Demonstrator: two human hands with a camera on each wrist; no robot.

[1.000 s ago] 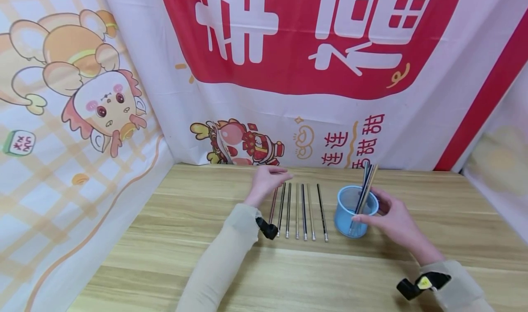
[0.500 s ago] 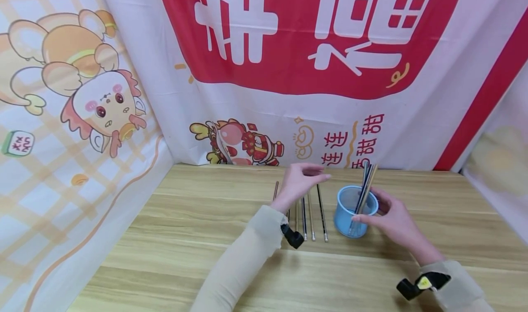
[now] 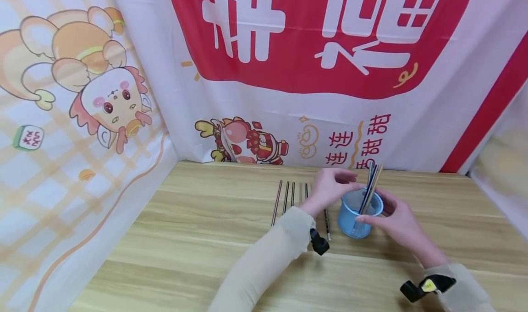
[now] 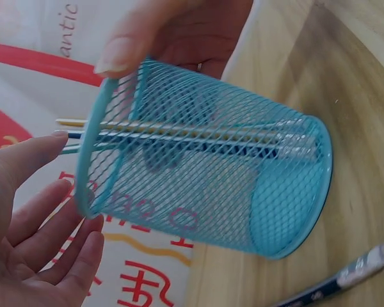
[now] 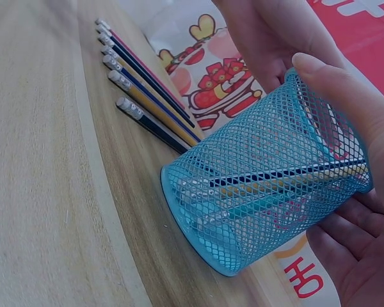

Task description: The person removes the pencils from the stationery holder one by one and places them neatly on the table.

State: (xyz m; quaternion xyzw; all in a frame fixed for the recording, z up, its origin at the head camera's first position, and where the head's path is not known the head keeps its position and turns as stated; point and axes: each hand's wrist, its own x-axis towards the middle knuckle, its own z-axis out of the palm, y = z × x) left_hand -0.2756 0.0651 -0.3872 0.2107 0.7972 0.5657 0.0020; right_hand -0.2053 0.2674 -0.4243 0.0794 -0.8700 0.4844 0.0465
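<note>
A light-blue mesh pencil cup (image 3: 350,222) stands on the table with a few pencils (image 3: 376,177) leaning in it, their eraser ends down. My right hand (image 3: 398,222) grips the cup from the right, thumb on the near side by the rim and fingers round the far side. My left hand (image 3: 330,186) is at the cup's left rim with relaxed fingers. In the left wrist view, the left thumb (image 4: 45,150) overlaps a pencil tip. Several pencils (image 5: 150,121) lie side by side left of the cup, partly hidden by the left arm in the head view.
The wooden table (image 3: 165,257) extends to the near side. A white cloth backdrop (image 3: 255,101) with red printing rises at its back edge, and a cartoon-print cloth (image 3: 95,165) borders the left. A wrist camera (image 3: 319,242) on the left sleeve hangs close to the pencils.
My left hand has moved right, from above the leftmost pencils across the row to the cup's rim. My right hand keeps its hold on the cup. The head view has shifted slightly.
</note>
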